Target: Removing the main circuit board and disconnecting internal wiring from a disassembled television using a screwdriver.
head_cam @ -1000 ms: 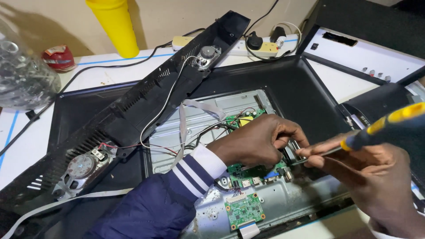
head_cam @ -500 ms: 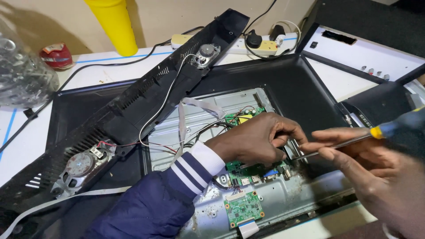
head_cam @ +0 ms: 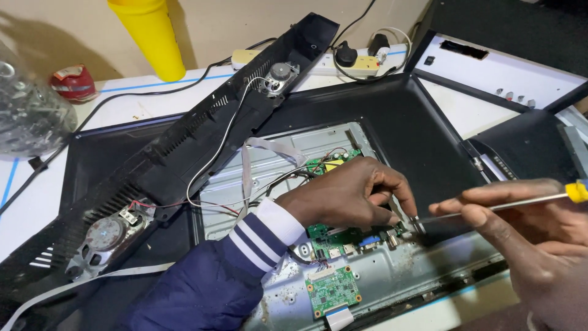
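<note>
An opened flat screen lies back-up on the table, its metal chassis [head_cam: 288, 165] exposed. A green main circuit board [head_cam: 334, 236] sits in the middle, partly hidden under my left hand [head_cam: 349, 196]. That hand rests on the board with fingertips pinched near its right edge. My right hand [head_cam: 539, 233] holds a screwdriver [head_cam: 502, 205] with a yellow handle; the shaft points left and its tip meets the board's right edge by my left fingertips. A smaller green board [head_cam: 332, 292] lies lower down with a flat ribbon cable.
The detached black back cover [head_cam: 184, 141] with two round speakers [head_cam: 104, 236] lies diagonally across the left. A yellow cylinder [head_cam: 149, 37], a power strip [head_cam: 343, 61], a red tape roll [head_cam: 73, 83] and a clear plastic bottle [head_cam: 27, 113] stand behind. A black-framed panel [head_cam: 490, 61] is at right.
My right hand has pulled back to the right and turned the screwdriver flatter, its tip staying at the board's right edge. My left hand stays on the board.
</note>
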